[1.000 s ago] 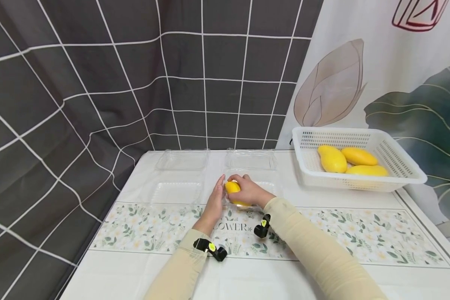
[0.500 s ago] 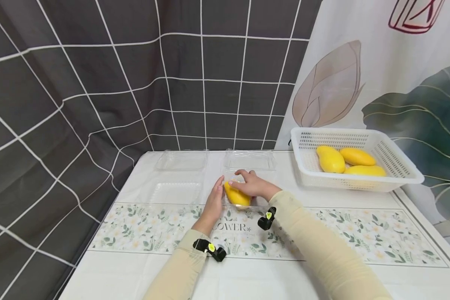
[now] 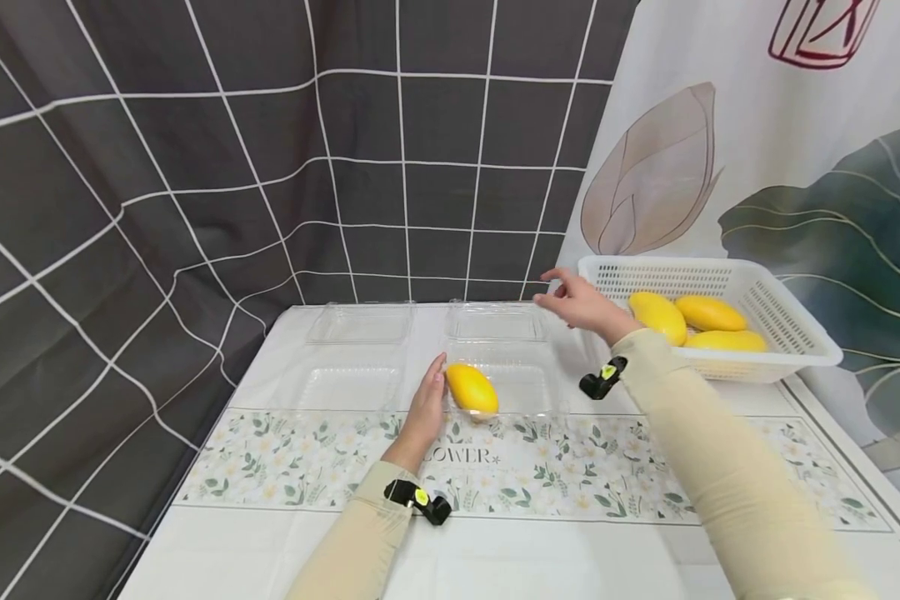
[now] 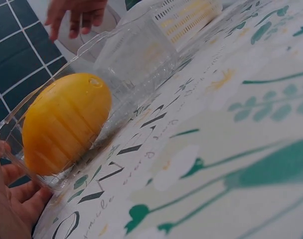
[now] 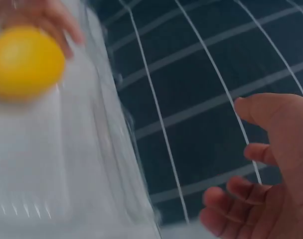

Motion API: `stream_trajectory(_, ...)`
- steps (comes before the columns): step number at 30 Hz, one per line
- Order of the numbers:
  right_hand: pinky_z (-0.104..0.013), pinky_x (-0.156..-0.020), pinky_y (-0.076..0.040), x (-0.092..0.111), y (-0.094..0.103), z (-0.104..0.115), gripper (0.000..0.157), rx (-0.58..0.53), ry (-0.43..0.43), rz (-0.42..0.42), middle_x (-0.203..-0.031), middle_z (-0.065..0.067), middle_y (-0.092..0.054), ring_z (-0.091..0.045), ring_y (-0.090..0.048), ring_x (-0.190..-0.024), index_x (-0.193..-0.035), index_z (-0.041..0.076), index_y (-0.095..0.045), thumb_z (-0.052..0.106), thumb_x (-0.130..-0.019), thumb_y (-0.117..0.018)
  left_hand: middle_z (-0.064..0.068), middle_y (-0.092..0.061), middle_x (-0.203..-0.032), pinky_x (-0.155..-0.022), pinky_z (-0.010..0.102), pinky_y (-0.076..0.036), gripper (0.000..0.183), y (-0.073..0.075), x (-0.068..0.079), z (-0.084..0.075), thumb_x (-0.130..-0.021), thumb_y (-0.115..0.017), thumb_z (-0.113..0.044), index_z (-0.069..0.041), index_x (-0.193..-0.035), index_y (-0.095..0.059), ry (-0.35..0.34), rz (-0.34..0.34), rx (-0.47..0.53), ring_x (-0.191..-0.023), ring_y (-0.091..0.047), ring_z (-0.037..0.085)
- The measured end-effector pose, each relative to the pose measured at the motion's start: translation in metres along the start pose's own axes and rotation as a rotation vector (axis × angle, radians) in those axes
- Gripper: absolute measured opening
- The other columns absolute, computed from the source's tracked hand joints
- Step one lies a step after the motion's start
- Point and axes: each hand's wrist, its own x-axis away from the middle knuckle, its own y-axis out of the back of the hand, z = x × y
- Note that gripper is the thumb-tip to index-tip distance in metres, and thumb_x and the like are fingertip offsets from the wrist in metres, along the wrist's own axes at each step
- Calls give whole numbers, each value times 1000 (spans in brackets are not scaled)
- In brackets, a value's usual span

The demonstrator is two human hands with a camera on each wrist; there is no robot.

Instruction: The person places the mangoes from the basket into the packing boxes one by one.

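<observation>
A yellow mango (image 3: 472, 389) lies in the left part of a clear plastic clamshell box (image 3: 528, 385), whose lid (image 3: 497, 322) is folded back toward the curtain. My left hand (image 3: 424, 410) rests against the box's left wall, its fingers fairly straight; the left wrist view has the fingers (image 4: 23, 195) at the clear wall beside the mango (image 4: 67, 124). Raised near the white basket's left end, my right hand (image 3: 581, 304) holds nothing. In the right wrist view that hand (image 5: 263, 174) has its fingers loosely bent and apart.
A white perforated basket (image 3: 795, 360) with three mangoes (image 3: 658, 317) stands at the back right. Left of the box in use is a second open clear box (image 3: 348, 388) with its lid (image 3: 362, 323) folded back. A dark gridded curtain (image 3: 450, 192) hangs behind the table.
My right hand has let go of the mango and moved right and back toward the basket. The mango now lies in the box. My left hand has stayed at the box's side.
</observation>
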Motion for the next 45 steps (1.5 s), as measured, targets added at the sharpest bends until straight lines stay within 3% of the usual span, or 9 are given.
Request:
stream_trajectory(6,-38,-69,-45,5,35,-38,54,94,-103,-133,-103,-20,-49,-31,-49,-84,-131,5,-38,38,-91,-52,-4,-24,-149,-107,45,-23,45,2,0,-1,-101,-15,-38,-36,-146,-18,18,-2,-16,-125,-41,24)
stream_trajectory(14,-56,-86,-37,25,52,-87,58,199,-254,-227,-119,-28,-35,-40,-37,-100,-129,1,-39,37,-87,-58,-2,-25,-148,-107,46,-22,47,1,1,-1,-101,-15,-37,-29,-147,-18,2,0,0,-125,-41,25)
stream_trajectory(18,-64,-84,-33,36,53,-108,74,245,-346,-223,-124,-34,-26,-46,-30,-103,-136,3,-34,44,-82,-63,-4,-26,-148,-107,45,-22,46,0,0,-2,-101,-15,-36,-30,-147,-18,7,1,0,-125,-41,24)
stream_trajectory(21,-71,-81,-31,41,54,-120,92,249,-397,-188,-128,-37,-19,-51,-26,-105,-144,8,-22,51,-77,-67,-4,-27,-147,-107,44,-23,46,1,0,-2,-101,-15,-37,-31,-147,-18,12,-1,2,-125,-41,24)
stream_trajectory(25,-74,-80,-30,43,55,-130,104,270,-427,-168,-130,-38,-15,-52,-25,-104,-148,14,-12,57,-71,-69,-3,-28,-147,-107,44,-23,47,0,2,-2,-101,-14,-39,-30,-147,-19,19,-2,5,-125,-41,24)
stream_trajectory(31,-74,-77,-33,39,54,-136,105,306,-424,-196,-131,-38,-16,-51,-28,-101,-149,18,-10,55,-71,-70,-3,-29,-147,-107,44,-24,47,1,2,-3,-101,-14,-40,-31,-147,-18,26,-3,6,-124,-42,23)
stream_trajectory(45,-71,-77,-35,31,57,-140,100,357,-415,-139,-128,-40,-17,-53,-32,-97,-147,9,-15,51,-74,-70,-6,-24,-148,-106,45,-25,46,0,2,-2,-101,-15,-40,-34,-146,-18,45,-2,0,-125,-41,22)
